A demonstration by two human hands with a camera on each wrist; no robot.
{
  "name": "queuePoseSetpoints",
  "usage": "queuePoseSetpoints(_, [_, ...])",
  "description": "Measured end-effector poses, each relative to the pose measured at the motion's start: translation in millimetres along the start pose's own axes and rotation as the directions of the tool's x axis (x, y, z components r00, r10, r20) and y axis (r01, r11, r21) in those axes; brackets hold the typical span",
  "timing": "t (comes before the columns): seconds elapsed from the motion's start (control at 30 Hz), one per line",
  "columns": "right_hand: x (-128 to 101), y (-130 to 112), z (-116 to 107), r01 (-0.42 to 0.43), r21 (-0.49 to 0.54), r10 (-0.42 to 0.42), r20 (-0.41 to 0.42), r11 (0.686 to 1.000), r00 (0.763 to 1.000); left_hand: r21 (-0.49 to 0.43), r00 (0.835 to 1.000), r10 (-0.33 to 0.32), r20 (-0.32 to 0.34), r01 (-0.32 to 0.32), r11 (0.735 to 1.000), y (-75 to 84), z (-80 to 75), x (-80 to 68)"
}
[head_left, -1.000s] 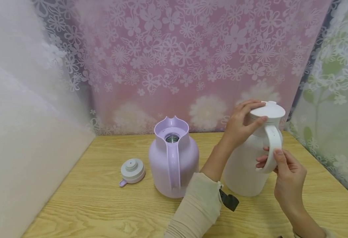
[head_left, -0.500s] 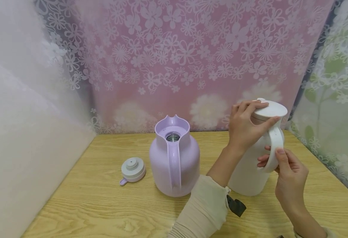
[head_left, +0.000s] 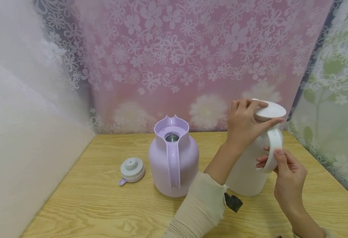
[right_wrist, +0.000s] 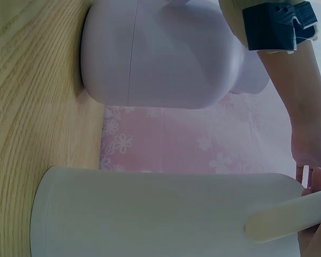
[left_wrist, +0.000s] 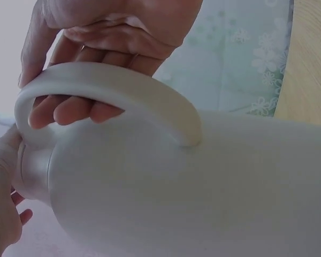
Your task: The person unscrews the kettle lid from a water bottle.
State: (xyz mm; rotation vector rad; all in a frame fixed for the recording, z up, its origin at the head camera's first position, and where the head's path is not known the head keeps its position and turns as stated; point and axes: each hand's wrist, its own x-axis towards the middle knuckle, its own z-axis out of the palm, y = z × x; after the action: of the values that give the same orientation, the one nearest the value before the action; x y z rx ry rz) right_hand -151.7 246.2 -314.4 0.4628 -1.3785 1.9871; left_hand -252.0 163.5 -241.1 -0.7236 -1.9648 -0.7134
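Observation:
A white vacuum jug stands on the right side of the table. My left hand grips its white lid, thumb on the near side and fingers over the top; the lid sits tilted on the neck. With my right hand I hold the jug's handle, the fingers passing through the loop. In the left wrist view, those fingers curl under the handle. To the left stands a lilac vacuum jug with an uncovered mouth. Its grey and lilac stopper lies beside it.
The wooden table meets a pink flowered curtain at the back. A pale sheet bounds the left side and a green flowered one the right. A black camera mount is on my left wrist.
My left hand has turned the white lid, whose small tab has swung leftward along the far side. The lid looks more tilted. My right hand has stayed on the handle.

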Motion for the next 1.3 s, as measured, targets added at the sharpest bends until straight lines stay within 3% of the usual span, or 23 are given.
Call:
queuePoseSetpoints(0.07, [-1.0,1.0,-0.1,-0.008,-0.027,0.008,-0.006,1.000,1.000,-0.041,1.000,0.019,0.016,-0.019,0.999,-4.3,0.4,-2.1])
queuePoseSetpoints(0.17, [-2.6,2.1,0.0,-0.022,-0.049,0.022,-0.017,0.999,1.000,-0.227,0.998,0.034,0.061,-0.019,0.974,-12.6,1.6,-7.0])
queuePoseSetpoints(0.27, [-3.2,1.8,0.8,-0.027,-0.081,0.025,-0.029,0.996,0.999,-0.467,0.993,0.054,0.108,0.003,0.884,-21.2,2.7,-11.0])
queuePoseSetpoints(0.33, [-3.2,1.2,1.5,-0.032,-0.112,0.027,-0.041,0.993,0.999,-0.570,0.989,0.068,0.135,0.022,0.821,-24.8,2.6,-12.1])
queuePoseSetpoints(0.4, [-2.9,0.9,1.5,-0.026,-0.108,0.022,-0.038,0.994,0.999,-0.624,0.986,0.081,0.148,0.030,0.781,-26.6,2.9,-12.4])
queuePoseSetpoints(0.5, [-2.8,0.5,2.0,-0.029,-0.137,0.022,-0.051,0.990,0.998,-0.659,0.985,0.076,0.157,0.047,0.751,-27.0,3.4,-12.3])
queuePoseSetpoints(0.57, [-2.3,1.0,1.1,-0.015,-0.090,0.012,-0.032,0.996,0.999,-0.667,0.986,0.066,0.152,0.053,0.743,-26.8,3.6,-12.5])
queuePoseSetpoints(0.67, [-1.8,1.0,1.2,-0.015,-0.097,0.011,-0.042,0.995,0.999,-0.658,0.990,0.053,0.134,0.048,0.751,-25.8,3.7,-12.8])
queuePoseSetpoints(1.1, [-0.2,1.5,0.8,-0.019,-0.090,0.014,-0.066,0.996,0.998,-0.435,0.999,-0.033,-0.007,0.027,0.900,-13.6,7.5,-14.1])
queuePoseSetpoints(1.3, [1.0,2.4,-0.2,0.010,0.033,-0.010,-0.008,0.999,1.000,-0.323,0.996,-0.061,-0.070,0.036,0.946,-5.6,5.1,-11.9])
